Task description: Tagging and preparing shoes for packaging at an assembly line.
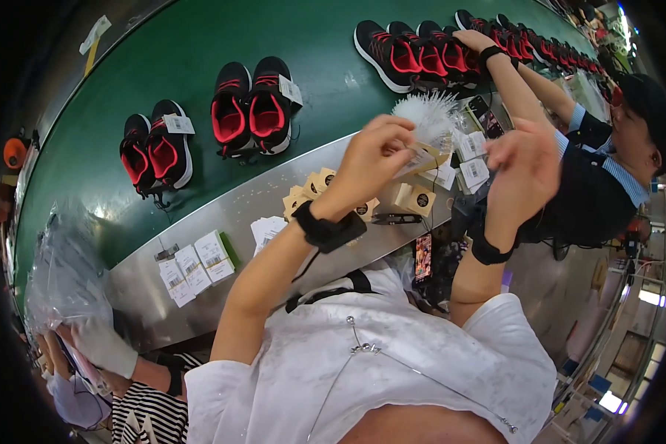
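The tan card tag (431, 162) sits above the near metal strip, at the fingertips of the left hand (385, 152), just nearer than the white bristly bundle (428, 115) and left of the white labels (472, 159). It looks thin and light, probably stiff enough to keep its shape yet easy to crease, with a smooth face that may slide; a thumb-and-finger pinch near one edge or corner should suit it better than a squeeze across the middle. The bundle's fine strands look springy and likely to tangle, so they seem best parted singly. The left hand appears to hold the tag in a narrow pinch, thumb against curled fingers, the back of the hand turned up; its forearm slants from near left to far right, with a black wristband (325, 228) at the wrist. The right hand (523, 174) is raised to the right, apart from the tag, elbow bent and fingers partly curled; it is blurred, so I cannot tell whether anything is between its fingertips. Nearer than both hands lie a stack of tan cards (414, 198) and black snips (397, 219). Far right, a co-worker's hand (473, 41) reaches onto the row of black-and-red shoes (403, 58).
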A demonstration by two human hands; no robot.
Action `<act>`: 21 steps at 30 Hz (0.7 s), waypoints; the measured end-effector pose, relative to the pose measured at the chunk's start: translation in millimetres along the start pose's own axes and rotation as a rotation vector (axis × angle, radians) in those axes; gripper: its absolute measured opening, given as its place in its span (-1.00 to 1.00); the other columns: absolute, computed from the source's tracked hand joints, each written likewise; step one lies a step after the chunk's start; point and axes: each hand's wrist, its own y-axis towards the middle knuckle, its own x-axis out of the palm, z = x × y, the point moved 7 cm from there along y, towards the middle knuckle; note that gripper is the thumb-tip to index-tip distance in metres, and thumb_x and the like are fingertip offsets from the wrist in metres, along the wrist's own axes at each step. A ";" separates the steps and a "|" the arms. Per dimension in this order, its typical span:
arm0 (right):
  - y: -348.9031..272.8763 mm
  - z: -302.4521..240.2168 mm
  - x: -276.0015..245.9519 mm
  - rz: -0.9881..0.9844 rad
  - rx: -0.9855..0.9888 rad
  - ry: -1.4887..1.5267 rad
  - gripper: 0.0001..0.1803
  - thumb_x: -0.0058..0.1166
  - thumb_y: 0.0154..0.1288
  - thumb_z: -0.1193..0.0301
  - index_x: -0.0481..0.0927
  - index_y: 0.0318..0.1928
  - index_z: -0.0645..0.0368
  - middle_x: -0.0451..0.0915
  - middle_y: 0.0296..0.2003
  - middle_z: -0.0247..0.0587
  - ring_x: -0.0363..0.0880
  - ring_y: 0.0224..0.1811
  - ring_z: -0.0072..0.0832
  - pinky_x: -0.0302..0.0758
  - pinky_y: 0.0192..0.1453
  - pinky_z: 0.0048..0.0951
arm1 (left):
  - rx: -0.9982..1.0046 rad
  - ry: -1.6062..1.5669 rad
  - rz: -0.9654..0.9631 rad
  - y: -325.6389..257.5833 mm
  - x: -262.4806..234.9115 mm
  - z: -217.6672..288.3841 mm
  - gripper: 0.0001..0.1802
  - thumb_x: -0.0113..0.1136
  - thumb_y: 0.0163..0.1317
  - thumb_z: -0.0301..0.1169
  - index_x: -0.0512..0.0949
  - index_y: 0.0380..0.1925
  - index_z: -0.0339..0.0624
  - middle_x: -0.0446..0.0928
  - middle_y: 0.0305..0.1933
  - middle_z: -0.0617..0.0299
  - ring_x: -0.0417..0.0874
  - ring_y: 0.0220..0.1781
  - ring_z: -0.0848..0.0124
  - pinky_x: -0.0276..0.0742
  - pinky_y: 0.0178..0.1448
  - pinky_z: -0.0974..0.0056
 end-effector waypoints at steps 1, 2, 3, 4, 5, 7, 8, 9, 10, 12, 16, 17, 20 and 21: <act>-1.0 0.4 1.7 0.005 0.004 0.004 -0.87 -0.10 0.32 0.55 0.51 -0.22 0.33 0.61 -0.31 -0.19 0.53 -0.37 -0.57 0.47 -0.29 -0.60 | -0.071 -0.120 0.097 -5.5 -10.8 -1.8 -0.85 0.12 0.12 -0.58 0.53 -0.27 -0.34 0.57 -0.27 0.19 0.59 -0.21 0.50 0.51 -0.11 0.39; -3.5 4.7 20.9 -0.181 0.057 -0.238 -0.81 -0.10 0.29 0.57 0.50 -0.11 0.25 0.61 -0.31 -0.18 0.50 -0.45 -0.61 0.45 -0.34 -0.59 | -0.086 -0.244 0.141 -8.4 -15.6 -3.5 -0.87 0.16 0.16 -0.53 0.54 -0.28 -0.32 0.59 -0.24 0.22 0.57 -0.22 0.57 0.50 -0.13 0.45; -9.3 11.1 37.8 -0.370 0.110 -0.482 -0.70 -0.09 0.26 0.60 0.49 0.00 0.17 0.60 -0.32 -0.17 0.47 -0.54 -0.65 0.43 -0.39 -0.57 | -0.091 -0.242 0.140 -11.0 -17.6 0.8 -0.87 0.16 0.16 -0.53 0.54 -0.28 -0.32 0.59 -0.24 0.22 0.57 -0.22 0.57 0.50 -0.13 0.45; -13.2 15.8 41.5 -0.368 0.115 -0.480 -0.70 -0.09 0.26 0.60 0.49 0.00 0.17 0.60 -0.32 -0.17 0.47 -0.54 -0.65 0.43 -0.39 -0.57 | -0.170 -0.275 0.153 -13.2 -20.0 2.9 -0.86 0.17 0.16 -0.53 0.54 -0.27 -0.32 0.59 -0.25 0.23 0.57 -0.23 0.57 0.49 -0.13 0.45; -20.0 21.2 50.0 -0.436 0.058 -0.460 -0.66 -0.06 0.21 0.62 0.48 0.02 0.16 0.59 -0.36 -0.18 0.44 -0.57 -0.66 0.42 -0.41 -0.58 | -0.248 -0.308 0.165 -15.1 -20.7 2.2 -0.85 0.19 0.16 -0.52 0.54 -0.26 -0.32 0.59 -0.27 0.25 0.57 -0.24 0.57 0.49 -0.12 0.46; -27.0 21.6 60.8 -0.513 0.003 -0.432 -0.61 -0.04 0.16 0.65 0.47 0.03 0.16 0.58 -0.41 -0.19 0.42 -0.60 -0.68 0.41 -0.44 -0.59 | -0.225 -0.316 0.184 -17.0 -21.0 7.4 -0.82 0.20 0.16 -0.50 0.54 -0.24 -0.33 0.59 -0.29 0.25 0.57 -0.26 0.58 0.48 -0.14 0.47; -28.6 24.4 61.4 -0.510 0.072 -0.407 -0.57 -0.03 0.12 0.66 0.45 0.05 0.15 0.56 -0.46 -0.24 0.42 -0.59 -0.68 0.40 -0.45 -0.60 | -0.216 -0.334 0.215 -16.7 -21.8 11.3 -0.84 0.20 0.16 -0.47 0.54 -0.28 -0.33 0.58 -0.34 0.27 0.56 -0.31 0.60 0.47 -0.20 0.48; -30.4 27.8 60.3 -0.505 0.139 -0.384 -0.53 -0.01 0.08 0.67 0.44 0.06 0.15 0.53 -0.51 -0.29 0.43 -0.58 -0.67 0.40 -0.46 -0.62 | -0.206 -0.353 0.242 -17.1 -22.1 13.4 -0.85 0.20 0.16 -0.45 0.55 -0.32 -0.33 0.58 -0.40 0.29 0.55 -0.37 0.62 0.46 -0.26 0.49; -31.1 28.4 59.7 -0.505 0.141 -0.383 -0.53 -0.01 0.08 0.67 0.44 0.06 0.15 0.53 -0.51 -0.29 0.43 -0.58 -0.67 0.40 -0.46 -0.62 | -0.208 -0.352 0.243 -17.7 -21.1 13.6 -0.85 0.20 0.16 -0.45 0.55 -0.32 -0.33 0.58 -0.40 0.29 0.55 -0.37 0.62 0.46 -0.26 0.49; -29.6 30.8 55.5 -0.452 0.163 -0.359 -0.52 -0.01 0.06 0.65 0.41 0.07 0.16 0.47 -0.59 -0.36 0.43 -0.59 -0.67 0.41 -0.46 -0.61 | -0.232 -0.410 0.245 -18.5 -19.1 12.2 -0.85 0.20 0.17 -0.44 0.55 -0.33 -0.33 0.58 -0.40 0.30 0.54 -0.37 0.64 0.45 -0.26 0.51; -26.2 32.2 48.4 -0.409 0.138 -0.353 -0.52 0.01 0.05 0.65 0.41 0.06 0.18 0.47 -0.60 -0.34 0.42 -0.61 -0.67 0.41 -0.47 -0.61 | -0.247 -0.411 0.245 -17.7 -17.3 12.9 -0.85 0.20 0.17 -0.44 0.55 -0.35 -0.33 0.58 -0.40 0.29 0.54 -0.38 0.65 0.45 -0.27 0.51; -25.0 32.5 47.6 -0.411 0.143 -0.355 -0.52 0.01 0.04 0.65 0.41 0.05 0.18 0.47 -0.61 -0.35 0.43 -0.61 -0.67 0.41 -0.47 -0.61 | -0.247 -0.395 0.238 -17.3 -16.4 12.7 -0.85 0.20 0.17 -0.44 0.55 -0.35 -0.33 0.58 -0.40 0.29 0.54 -0.38 0.65 0.45 -0.27 0.51; -23.1 34.8 44.2 -0.419 0.148 -0.362 -0.53 0.01 0.04 0.66 0.42 0.04 0.17 0.46 -0.63 -0.34 0.43 -0.62 -0.67 0.41 -0.47 -0.61 | -0.238 -0.360 0.233 -14.7 -12.7 13.8 -0.85 0.20 0.17 -0.44 0.55 -0.36 -0.34 0.58 -0.41 0.29 0.54 -0.38 0.64 0.45 -0.28 0.51; -22.7 35.5 43.3 -0.426 0.148 -0.367 -0.53 0.01 0.04 0.66 0.42 0.04 0.17 0.46 -0.63 -0.33 0.43 -0.62 -0.67 0.41 -0.47 -0.60 | -0.229 -0.341 0.237 -13.6 -11.9 15.2 -0.85 0.20 0.16 -0.45 0.55 -0.36 -0.34 0.58 -0.42 0.29 0.55 -0.39 0.63 0.46 -0.29 0.51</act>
